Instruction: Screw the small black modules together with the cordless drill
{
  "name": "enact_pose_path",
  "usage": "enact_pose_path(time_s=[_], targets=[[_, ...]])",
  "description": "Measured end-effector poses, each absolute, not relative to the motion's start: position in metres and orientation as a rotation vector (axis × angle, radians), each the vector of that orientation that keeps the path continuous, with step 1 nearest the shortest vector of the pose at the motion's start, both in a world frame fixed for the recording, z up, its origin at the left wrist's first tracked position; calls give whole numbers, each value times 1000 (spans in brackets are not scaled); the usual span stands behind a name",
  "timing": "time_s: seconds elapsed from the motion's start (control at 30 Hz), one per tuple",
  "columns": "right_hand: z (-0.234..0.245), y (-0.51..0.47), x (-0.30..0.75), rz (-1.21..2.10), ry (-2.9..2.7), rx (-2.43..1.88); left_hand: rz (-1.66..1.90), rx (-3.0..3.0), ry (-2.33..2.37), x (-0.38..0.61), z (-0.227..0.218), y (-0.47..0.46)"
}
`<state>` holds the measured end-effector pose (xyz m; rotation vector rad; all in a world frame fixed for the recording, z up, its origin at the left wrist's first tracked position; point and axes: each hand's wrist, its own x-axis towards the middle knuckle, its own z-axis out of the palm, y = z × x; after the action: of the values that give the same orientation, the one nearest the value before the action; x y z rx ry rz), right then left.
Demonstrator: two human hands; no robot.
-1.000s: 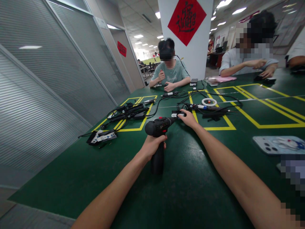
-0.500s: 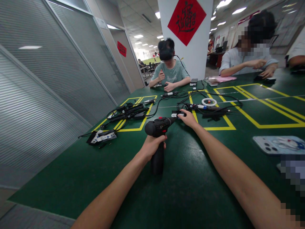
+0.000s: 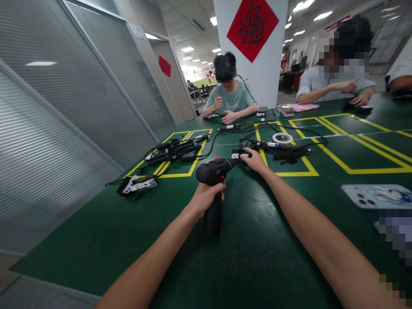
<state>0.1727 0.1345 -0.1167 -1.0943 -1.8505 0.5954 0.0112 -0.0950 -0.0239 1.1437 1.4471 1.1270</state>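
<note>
My left hand [image 3: 207,198] is wrapped round the grip of a black cordless drill [image 3: 212,171] with small red parts. The drill's nose points forward and to the right. Just beyond it, my right hand [image 3: 254,159] has its fingers closed on a small black and white block [image 3: 238,154] at table height. The drill tip meets or nearly meets this block; whether they touch I cannot tell. The block's far side is partly covered by my fingers, and its exact kind does not show.
A heap of black cables [image 3: 175,150] lies at the left, with a pouch of small parts [image 3: 138,184] nearer. Pen-like tools [image 3: 273,145] and a white ring [image 3: 282,137] lie beyond my right hand. A phone [image 3: 376,196] rests at right. Two people sit across the green table [image 3: 128,253].
</note>
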Motion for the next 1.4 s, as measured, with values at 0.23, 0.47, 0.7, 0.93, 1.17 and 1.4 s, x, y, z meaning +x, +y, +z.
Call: enact_pose_path(time_s=[0.23,0.47,0.7,0.93,1.17,1.4], targets=[[-116,134,173,581,-1848,-1091,1154,1135,1455,13,-23,-94],[-113,132,173,587,-1850,-1118,1172,1119,1422,14,-22,-95],[-112,131,173,600,-1843,-1127,1149,1138,1435,12,-23,-95],[-114,133,173,587,-1847,-1110,1152,1152,1421,10,-26,-94],[-114,134,172,573,-1866,-1123,1159,1158,1437,10,-26,-94],[-113,132,173,577,-1861,-1120,1173,1123,1430,11,-24,-94]])
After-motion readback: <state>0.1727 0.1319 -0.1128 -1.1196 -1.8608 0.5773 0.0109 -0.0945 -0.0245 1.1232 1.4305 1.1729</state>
